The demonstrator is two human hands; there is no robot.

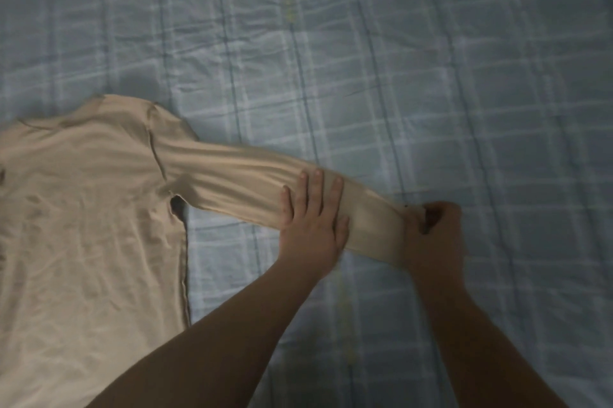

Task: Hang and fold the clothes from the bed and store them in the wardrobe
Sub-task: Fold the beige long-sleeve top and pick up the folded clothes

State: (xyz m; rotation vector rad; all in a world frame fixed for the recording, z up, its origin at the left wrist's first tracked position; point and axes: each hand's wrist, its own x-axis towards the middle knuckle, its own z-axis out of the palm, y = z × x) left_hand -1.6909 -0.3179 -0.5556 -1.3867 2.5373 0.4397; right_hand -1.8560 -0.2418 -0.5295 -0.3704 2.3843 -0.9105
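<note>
Left hand (313, 218), centre frame: fingers straight and together, palm flat, pressing down on the lower part of the long beige sleeve (252, 175). Fingertips point toward 12 o'clock.

Right hand (433, 235), at 3 o'clock from the left: fingers curled round the cuff end of the sleeve, gripping it; cloth bunched inside the fist. Sleeve drawn out between the two hands, lying against the bed.

Sleeve runs from the hands toward 10 o'clock up to the shoulder seam. Body of the beige long-sleeved knit top (86, 208) lies spread flat at 9 o'clock from the left hand, neck toward 12 o'clock, wrinkled, cut off by the left frame edge.

All rests on a pale blue plaid bedsheet (431, 59), which fills the frame.
</note>
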